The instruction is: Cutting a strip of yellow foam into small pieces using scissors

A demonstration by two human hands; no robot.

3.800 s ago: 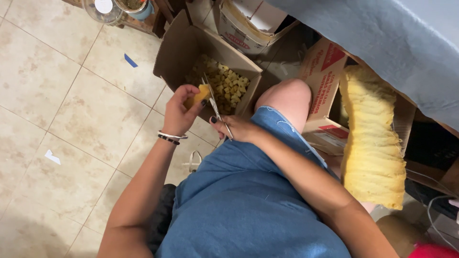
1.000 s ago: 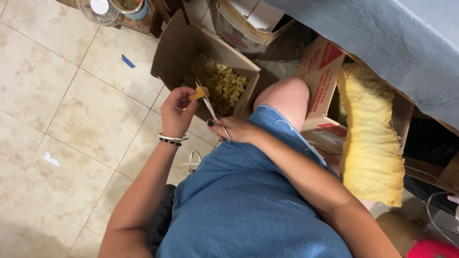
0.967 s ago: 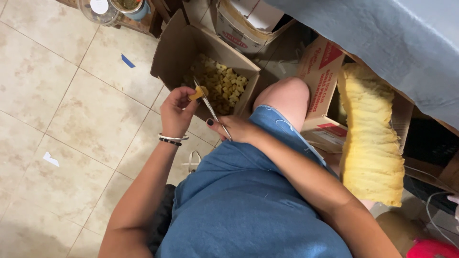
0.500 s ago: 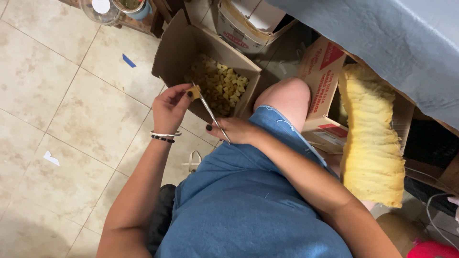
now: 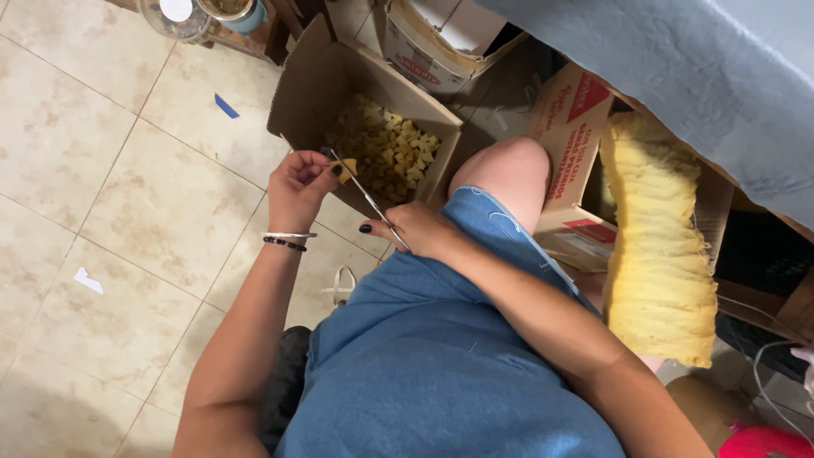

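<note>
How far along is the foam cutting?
Done: the cardboard box holds a pile of small yellow foam cubes. In hand: left hand pinches a small foam piece at the scissors held by the right hand. Left: a large foam block uncut.

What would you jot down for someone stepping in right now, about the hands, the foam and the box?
Left hand: pinches a small yellow foam piece over the box edge.
Right hand: grips scissors, blades at the piece.
Box: open on the floor, holds a heap of cut foam cubes.
Foam slab: big, uncut, upright in another carton at the right.
Done: many cubes cut. Left: the piece in hand and the slab.
</note>
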